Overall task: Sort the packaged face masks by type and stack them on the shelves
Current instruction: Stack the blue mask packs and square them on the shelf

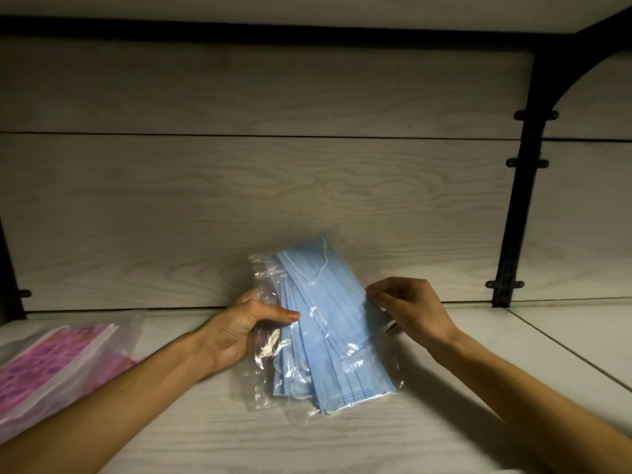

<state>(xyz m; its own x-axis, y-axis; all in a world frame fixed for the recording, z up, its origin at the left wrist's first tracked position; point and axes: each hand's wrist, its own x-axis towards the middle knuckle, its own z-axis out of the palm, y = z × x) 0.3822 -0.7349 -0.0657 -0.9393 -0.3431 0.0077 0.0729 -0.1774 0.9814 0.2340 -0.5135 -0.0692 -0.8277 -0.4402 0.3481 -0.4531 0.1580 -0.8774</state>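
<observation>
A clear plastic pack of blue face masks (328,323) is held tilted above the pale wood-grain shelf (342,439), its top end leaning toward the back wall. My left hand (239,330) grips the pack's left edge, thumb on top. My right hand (410,306) pinches the pack's right edge with its fingertips. A second clear pack with pink patterned masks (58,360) lies flat on the shelf at the far left, apart from both hands.
A wood-grain back panel (273,183) closes the shelf behind the packs. A black metal upright with a curved bracket (519,200) stands at the right. Another shelf board (307,8) runs overhead.
</observation>
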